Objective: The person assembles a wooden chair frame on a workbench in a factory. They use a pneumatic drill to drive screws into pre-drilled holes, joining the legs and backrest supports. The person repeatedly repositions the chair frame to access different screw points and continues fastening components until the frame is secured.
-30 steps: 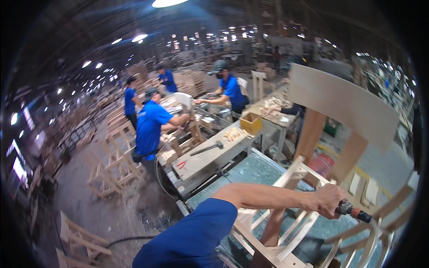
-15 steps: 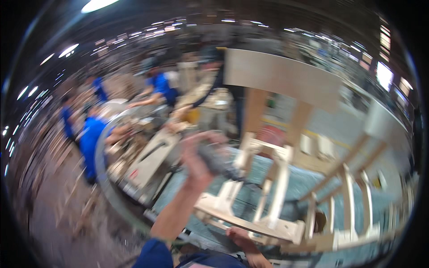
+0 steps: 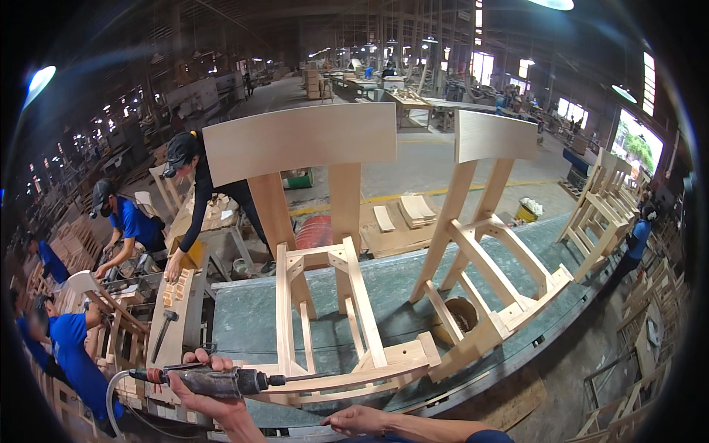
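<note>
My left hand (image 3: 210, 404) is wrapped round a dark air screwdriver (image 3: 214, 382) held level, its thin bit pointing right across the near edge of a wooden chair frame (image 3: 367, 369). A pale hose runs from the tool's back end. My right hand (image 3: 358, 420) is below that frame's near rail, thumb and fingertips pinched together; what they hold, if anything, is too small to make out. The frame has a wide curved back panel (image 3: 303, 142) and stands on a green work surface (image 3: 244, 310). A second chair frame (image 3: 509, 317) stands to its right.
A hammer (image 3: 163, 332) and small wood blocks lie on a narrow board (image 3: 176, 303) at left, where a co-worker in black (image 3: 210, 173) reaches in. Several co-workers in blue are farther left. A bucket (image 3: 456, 321) sits behind the second frame; more chairs (image 3: 602, 203) stand far right.
The view has swung and steadied from blur. My left hand, with the air screwdriver, has gone from raised beside the chair frame to low at left. My right hand remains near the near rail.
</note>
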Demonstrator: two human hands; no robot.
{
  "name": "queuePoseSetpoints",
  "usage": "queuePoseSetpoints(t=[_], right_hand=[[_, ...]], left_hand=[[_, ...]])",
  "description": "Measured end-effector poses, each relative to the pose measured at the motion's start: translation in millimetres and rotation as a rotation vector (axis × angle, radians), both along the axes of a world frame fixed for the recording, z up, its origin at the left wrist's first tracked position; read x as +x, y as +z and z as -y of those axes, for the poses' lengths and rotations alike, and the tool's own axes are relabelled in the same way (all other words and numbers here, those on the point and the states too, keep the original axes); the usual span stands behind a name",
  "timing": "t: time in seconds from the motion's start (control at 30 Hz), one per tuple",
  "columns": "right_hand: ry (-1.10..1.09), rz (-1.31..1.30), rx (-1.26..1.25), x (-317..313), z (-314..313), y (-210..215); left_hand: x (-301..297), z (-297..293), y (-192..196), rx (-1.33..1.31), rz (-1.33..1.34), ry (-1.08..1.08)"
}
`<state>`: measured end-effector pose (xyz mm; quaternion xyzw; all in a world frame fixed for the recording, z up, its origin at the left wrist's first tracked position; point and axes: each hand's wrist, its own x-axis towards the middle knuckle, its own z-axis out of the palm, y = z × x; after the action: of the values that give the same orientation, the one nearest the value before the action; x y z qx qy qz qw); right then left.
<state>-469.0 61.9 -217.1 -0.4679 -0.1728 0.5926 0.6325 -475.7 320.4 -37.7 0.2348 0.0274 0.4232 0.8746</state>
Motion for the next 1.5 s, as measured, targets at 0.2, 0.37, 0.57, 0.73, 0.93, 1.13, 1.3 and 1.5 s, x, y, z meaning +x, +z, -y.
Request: queuePoseSetpoints(t=[0.2, 0.37, 0.57, 0.73, 0.93, 1.13, 1.3, 1.5], right_hand=[[-0.404, -0.149, 0.044, 0, 6, 119], [-0.710, -0.397, 0.175, 15, 9, 132], [-0.940, -0.493, 0.367, 19, 5, 134], [-1.026, -0.458, 0.243, 29, -11, 126], [-1.049, -0.405, 0.293, 35, -5, 127], [-1.102, -0.420, 0.357, 42, 2, 120], [-1.142, -0.415, 0.424, 44, 10, 118], [-1.158, -0.389, 0.407, 47, 19, 119]], left_hand=[[3, 7, 8, -0.059, 0.148, -0.143], [7, 12, 11, -0.003, 0.288, -0.271], [21, 31, 11, 0.008, 0.238, -0.275], [24, 33, 1, 0.145, 0.240, -0.307], [33, 47, -3, 0.218, 0.231, -0.343], [43, 49, -4, 0.217, 0.175, -0.301], [50, 54, -4, 0.232, 0.198, -0.305], [56, 62, -3, 0.231, 0.185, -0.303]])
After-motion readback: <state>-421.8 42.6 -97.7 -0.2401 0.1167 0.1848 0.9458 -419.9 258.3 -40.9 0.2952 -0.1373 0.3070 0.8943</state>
